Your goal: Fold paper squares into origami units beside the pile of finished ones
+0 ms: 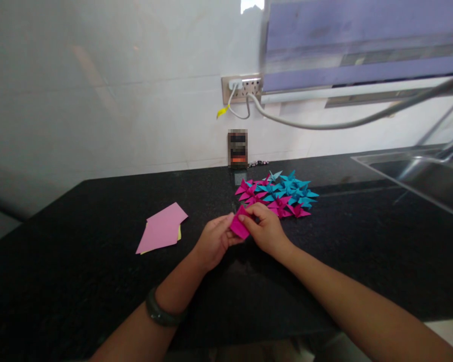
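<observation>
Between my hands, just above the black countertop [211,311], is a small magenta piece of folded origami paper [239,227]. My left hand [214,241] grips its left side, fingers behind it. With thumb and fingers, my right hand [268,229] pinches the paper's upper right part. Right behind my hands lies a cluster of folded paper cranes, magenta ones [280,203] in front and blue ones [290,186] to the right and back. One pale blue crane [274,176] sits at the rear. Off to the left rest flat pink paper sheets [164,226] with a yellow sheet [179,233] peeking out beneath.
A phone-like upright object [237,149], blurred out, leans on the wall, a beaded strap [258,163] beside it. Above is a socket panel [228,93] with a plugged-in charger and a grey cable [324,124] running right. A sink [411,173] is at the right.
</observation>
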Demonstrator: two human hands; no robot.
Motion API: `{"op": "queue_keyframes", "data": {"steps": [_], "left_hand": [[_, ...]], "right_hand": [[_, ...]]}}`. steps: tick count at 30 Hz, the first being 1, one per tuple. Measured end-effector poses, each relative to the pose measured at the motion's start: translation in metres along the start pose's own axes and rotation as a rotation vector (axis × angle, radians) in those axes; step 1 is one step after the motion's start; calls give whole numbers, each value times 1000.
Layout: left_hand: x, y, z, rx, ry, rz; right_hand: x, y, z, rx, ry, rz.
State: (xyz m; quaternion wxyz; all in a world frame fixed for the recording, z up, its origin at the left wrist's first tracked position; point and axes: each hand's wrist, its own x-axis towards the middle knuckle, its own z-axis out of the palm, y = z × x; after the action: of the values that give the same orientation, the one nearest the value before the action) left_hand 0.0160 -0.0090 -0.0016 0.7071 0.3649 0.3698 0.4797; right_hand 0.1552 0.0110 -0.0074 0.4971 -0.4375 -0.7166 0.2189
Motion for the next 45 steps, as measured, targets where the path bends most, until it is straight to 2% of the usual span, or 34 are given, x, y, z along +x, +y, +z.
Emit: {"op": "queue_keyframes", "data": {"steps": [3, 8, 16, 20, 25, 32, 40, 42, 45], "left_hand": [[1, 1, -1, -142, 8, -51], [0, -2, 1, -132, -20, -28], [2, -10, 3, 28, 13, 93], [0, -9, 5, 178, 76, 146], [-1, -8, 5, 319, 161, 160], [0, -7, 3, 422, 235, 229], [0, -6, 3, 553, 190, 248], [1, -6, 2, 541, 196, 256], [3, -6, 0, 498, 262, 293]], "right_hand": [[-1, 0, 1, 53, 16, 41], [-2, -1, 3, 70, 39, 73], [-4, -5, 5, -68, -14, 10], [-5, -5, 7, -37, -88, -13], [-2, -6, 5, 10, -138, 29], [-1, 2, 4, 138, -26, 224], [1, -5, -1, 92, 24, 149], [2, -6, -1, 223, -16, 236], [5, -5, 0, 572, -90, 496]]}}
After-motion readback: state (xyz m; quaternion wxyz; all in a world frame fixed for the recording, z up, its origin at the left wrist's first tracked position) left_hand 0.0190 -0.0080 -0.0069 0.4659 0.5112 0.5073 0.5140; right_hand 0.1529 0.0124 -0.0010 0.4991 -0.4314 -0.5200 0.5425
